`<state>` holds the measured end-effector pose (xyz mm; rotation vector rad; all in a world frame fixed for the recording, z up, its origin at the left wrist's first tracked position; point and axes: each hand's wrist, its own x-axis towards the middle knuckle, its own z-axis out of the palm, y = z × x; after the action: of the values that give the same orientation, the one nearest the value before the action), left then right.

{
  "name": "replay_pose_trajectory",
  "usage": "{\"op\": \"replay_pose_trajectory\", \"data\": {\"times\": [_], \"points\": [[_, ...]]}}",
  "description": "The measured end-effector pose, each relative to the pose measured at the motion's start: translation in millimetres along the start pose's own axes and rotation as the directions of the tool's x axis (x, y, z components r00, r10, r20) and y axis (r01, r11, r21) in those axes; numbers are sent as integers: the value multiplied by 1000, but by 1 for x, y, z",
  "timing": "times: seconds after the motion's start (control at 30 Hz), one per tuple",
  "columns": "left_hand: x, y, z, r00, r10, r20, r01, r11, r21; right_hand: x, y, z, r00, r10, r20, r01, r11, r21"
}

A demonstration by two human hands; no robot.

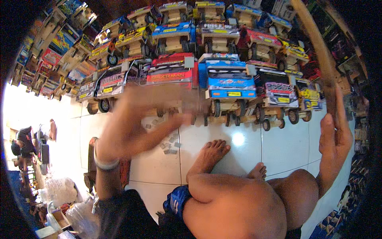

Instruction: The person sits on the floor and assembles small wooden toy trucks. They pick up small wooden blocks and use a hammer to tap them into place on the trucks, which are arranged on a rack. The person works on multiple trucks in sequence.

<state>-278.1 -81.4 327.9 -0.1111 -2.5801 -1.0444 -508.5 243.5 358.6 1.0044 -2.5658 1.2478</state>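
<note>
Head view: smooth white floor tiles (288, 147) were overlaid by rows of boxy wooden toy trucks (219, 34), glossily printed and dark-wheeled. Blurred before a red truck (171, 65), the left hand (149, 99) could not be read as gripping or empty. A long, slanting brown stick (319, 47) was gripped by the right hand (336, 139). Flat grey squares (172, 151) were scattered on the tiles.

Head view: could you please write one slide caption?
Blurred left hand and right hand near rows of colourful toy trucks.
</note>
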Motion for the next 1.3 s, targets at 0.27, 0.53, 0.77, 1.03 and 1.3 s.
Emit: {"op": "replay_pose_trajectory", "data": {"times": [0.27, 0.53, 0.77, 1.03, 1.3], "points": [[-195, -97, 170, 544, -803, -244, 804, 582, -122, 14, 0, 36, 990, -138, -8, 137, 978, 156], [-236, -120, 198, 682, -685, -256, 717, 695, 49, -3, -1, 16, 994, 75, 75, -88, 979, 182], [-195, -83, 127, 586, -786, -197, 711, 615, -340, 3, 0, 6, 999, 47, 19, -50, 976, 212], [-92, -29, 53, 668, -682, -298, 485, 703, -520, 13, -9, 6, 992, 72, 102, -98, 956, 277], [49, -47, -44, 873, -349, -341, 280, 930, -237, 27, -6, 16, 981, -5, 195, -81, 898, 432]]}}
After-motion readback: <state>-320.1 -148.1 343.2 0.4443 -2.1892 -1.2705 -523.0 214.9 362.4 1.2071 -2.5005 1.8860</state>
